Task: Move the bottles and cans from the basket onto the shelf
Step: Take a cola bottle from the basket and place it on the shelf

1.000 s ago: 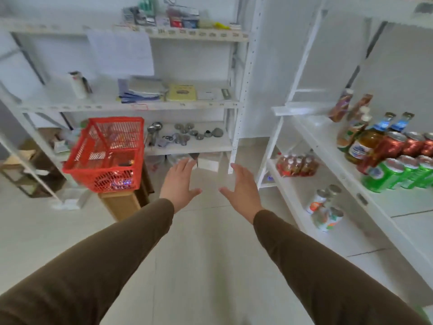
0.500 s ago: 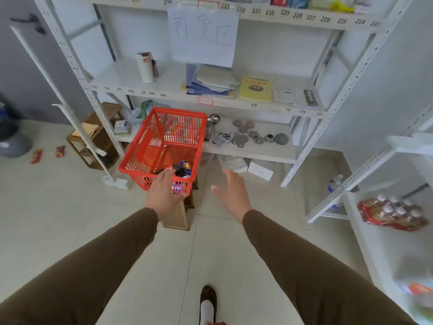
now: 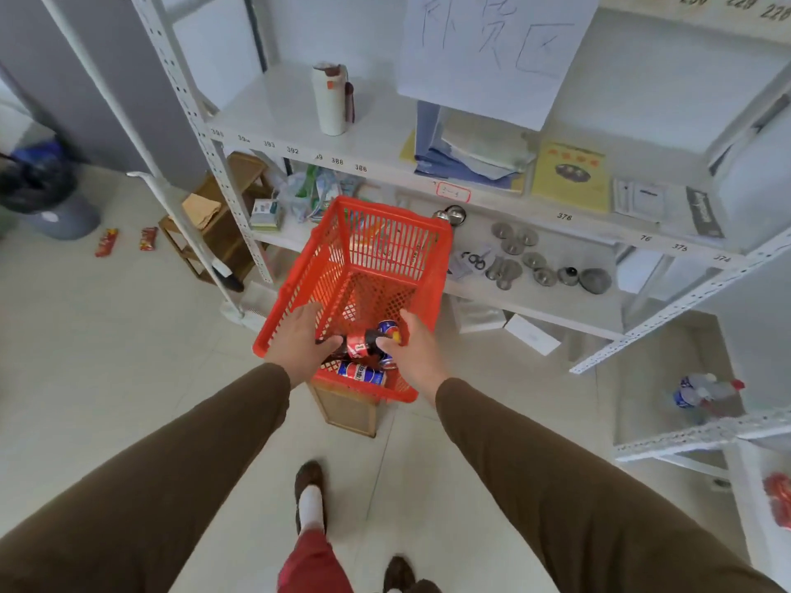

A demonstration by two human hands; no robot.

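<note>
A dark cola bottle (image 3: 358, 345) with a red label is held at both ends inside the red plastic-mesh basket (image 3: 299, 267), left hand (image 3: 299, 344) and right hand (image 3: 417, 350) closed on it. Below it lie 2 or more blue cans (image 3: 361, 373). The bottle likely handles as smooth, rigid and fairly heavy; its middle suits gripping.

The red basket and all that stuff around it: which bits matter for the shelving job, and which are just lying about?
Part of the job:
- red basket
- dark bottle between both hands
- cans in the basket
- left hand
- right hand

Just lying about:
- white flask
- yellow booklet
- metal discs
- snack packets on the floor
</note>
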